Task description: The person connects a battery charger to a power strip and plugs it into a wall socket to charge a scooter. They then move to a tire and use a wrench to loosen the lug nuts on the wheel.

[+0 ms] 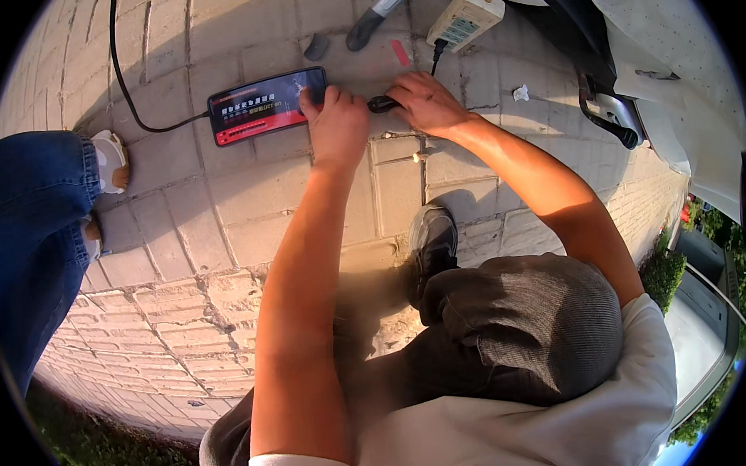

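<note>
A flat rectangular charger (255, 109), black with a red lower band, lies on the paving bricks. My left hand (339, 122) is closed over its right end, thumb and fingers on the casing. Just to the right, my right hand (430, 104) grips a black plug (381, 104) that points toward the charger, with a small gap between them. A black cable (139, 114) leaves the charger's left end and curves up out of view. Behind my right hand, a black power plug (439, 47) sits in a white power strip (465, 16).
A tool with a dark grip (364, 32) lies beyond the charger, near a small dark piece (316, 45) and a red strip (401, 53). White crumpled scrap (521, 93) is at right, beside a covered vehicle (684, 111). Another person's jeans leg (34, 198) stands at left.
</note>
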`<act>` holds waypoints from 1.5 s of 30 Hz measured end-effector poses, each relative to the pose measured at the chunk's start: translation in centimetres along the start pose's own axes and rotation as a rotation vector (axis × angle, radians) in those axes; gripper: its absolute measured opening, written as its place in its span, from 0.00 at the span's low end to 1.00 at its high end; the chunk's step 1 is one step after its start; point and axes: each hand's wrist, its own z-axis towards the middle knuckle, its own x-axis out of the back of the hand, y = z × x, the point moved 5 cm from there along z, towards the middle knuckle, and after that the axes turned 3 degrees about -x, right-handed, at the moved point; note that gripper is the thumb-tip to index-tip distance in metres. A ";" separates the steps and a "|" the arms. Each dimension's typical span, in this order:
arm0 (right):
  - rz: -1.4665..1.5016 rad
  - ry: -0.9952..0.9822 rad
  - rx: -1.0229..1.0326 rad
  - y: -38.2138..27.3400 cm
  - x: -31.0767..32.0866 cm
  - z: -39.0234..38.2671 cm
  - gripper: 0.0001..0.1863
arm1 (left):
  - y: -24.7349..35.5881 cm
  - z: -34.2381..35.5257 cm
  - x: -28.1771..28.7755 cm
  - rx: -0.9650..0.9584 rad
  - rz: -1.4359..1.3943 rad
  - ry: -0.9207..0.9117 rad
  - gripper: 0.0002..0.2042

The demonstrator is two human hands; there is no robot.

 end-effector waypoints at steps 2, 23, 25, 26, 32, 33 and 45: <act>-0.003 -0.036 -0.013 0.1 -0.2 0.0 0.14 | -0.2 -0.2 0.0 0.006 -0.009 0.019 0.04; 0.274 0.524 -0.507 8.5 4.3 -5.4 0.19 | -0.1 -0.1 -0.1 0.010 -0.022 0.038 0.04; 0.283 0.533 -0.544 9.0 4.5 -5.5 0.19 | -0.2 -0.2 -0.1 0.014 -0.026 0.052 0.04; 0.285 0.540 -0.549 9.2 4.5 -5.5 0.19 | -0.2 -0.2 -0.2 0.015 -0.028 0.059 0.04; 0.298 0.596 -0.589 10.3 4.7 -5.7 0.22 | -0.1 -0.1 -0.1 0.015 -0.034 0.036 0.04; 0.309 0.608 -0.600 10.6 4.8 -5.8 0.22 | 0.0 -0.1 -0.1 0.013 -0.028 0.039 0.04; 0.331 0.560 -0.672 11.0 4.4 -5.6 0.21 | -0.2 -0.3 -0.3 0.020 -0.023 -0.007 0.06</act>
